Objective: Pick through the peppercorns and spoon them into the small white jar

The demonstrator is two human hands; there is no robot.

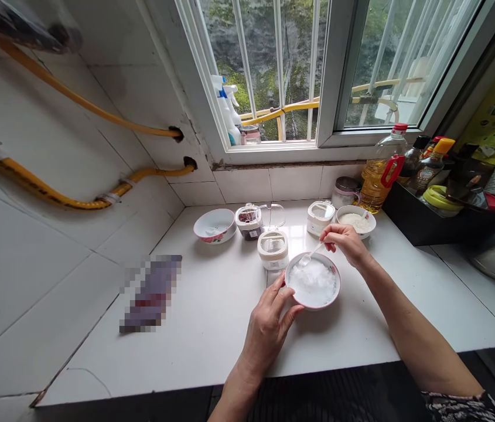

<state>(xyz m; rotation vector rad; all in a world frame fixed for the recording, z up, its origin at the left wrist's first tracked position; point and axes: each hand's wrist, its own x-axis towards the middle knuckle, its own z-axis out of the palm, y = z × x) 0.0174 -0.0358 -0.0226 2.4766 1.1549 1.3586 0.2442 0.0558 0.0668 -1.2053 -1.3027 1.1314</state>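
Observation:
A bowl of white powder or granules (313, 284) stands on the white counter (212, 316). My left hand (273, 316) holds the bowl's rim at its left front side, thumb and fingers on the edge. Above the bowl's back right side, my right hand (342, 241) pinches the handle of a small white spoon (306, 259), whose tip is at the white contents. Just behind the bowl sits a lidded clear container (272, 251). Farther back are another white-lidded container (320, 218) and a bowl of pale grains (357, 221).
An open-lidded container (249, 221) with dark contents and a floral-rimmed bowl (215, 226) stand at the back left. An oil bottle (381, 170), a jar (346, 192) and a black bin (414, 220) of bottles stand at the back right. A pixelated object (153, 293) lies left.

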